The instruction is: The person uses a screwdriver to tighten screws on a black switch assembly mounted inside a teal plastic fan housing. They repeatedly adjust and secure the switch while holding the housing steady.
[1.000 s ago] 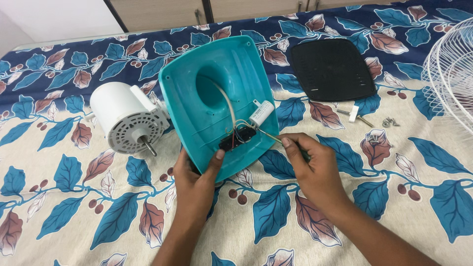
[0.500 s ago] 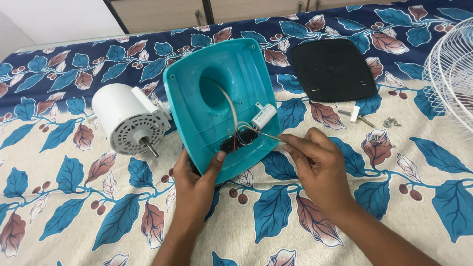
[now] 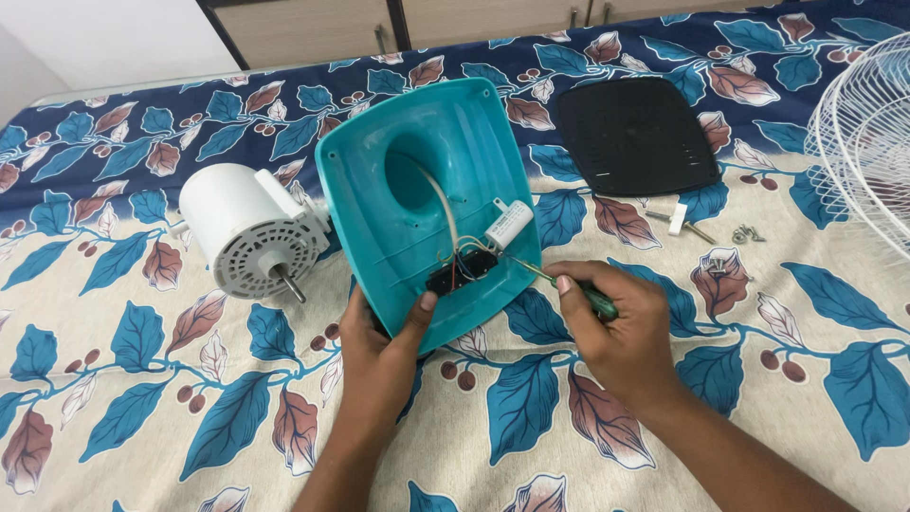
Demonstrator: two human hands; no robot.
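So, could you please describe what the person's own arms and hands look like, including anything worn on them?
Both forearms are bare as far as the frame shows: no sleeves, gloves, watch or bracelet visible. The left hand and the right hand show no rings on the fingers that can be seen. The fingernails are short and unpainted. No markings or bandages show on either arm.

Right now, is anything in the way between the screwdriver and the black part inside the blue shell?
Nothing solid shows in the way. The right hand holds the screwdriver, and its tip already reaches the black switch block inside the teal shell. Thin wires and the white capacitor sit close beside it. The left hand grips the shell's lower edge.
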